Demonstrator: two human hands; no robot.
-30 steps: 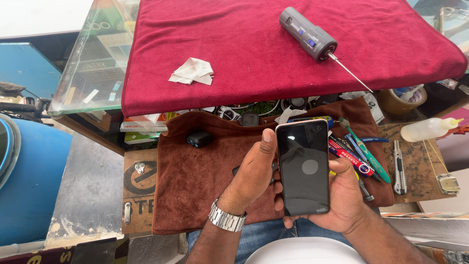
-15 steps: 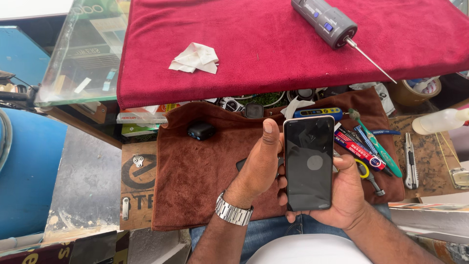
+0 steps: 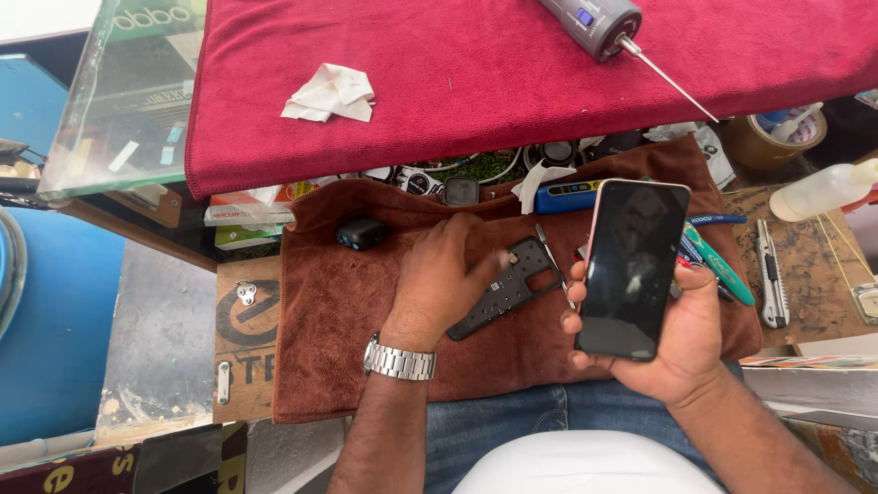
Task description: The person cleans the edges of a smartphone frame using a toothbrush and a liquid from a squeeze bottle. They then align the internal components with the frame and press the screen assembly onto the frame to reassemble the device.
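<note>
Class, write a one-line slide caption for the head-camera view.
Right hand holds a dark-screened phone upright while the left hand rests on a black phone part on a brown towel.

The right hand (image 3: 681, 343) grips a dark-screened smartphone (image 3: 633, 270) with a pinkish edge, held upright above the brown towel (image 3: 329, 320). Just left of it, the left hand (image 3: 444, 279), a metal watch (image 3: 400, 359) on its wrist, rests fingertips on a black phone case (image 3: 508, 284) lying on the towel. Farther off, a crumpled tissue (image 3: 331, 93) lies on the red cloth (image 3: 476, 64).
</note>
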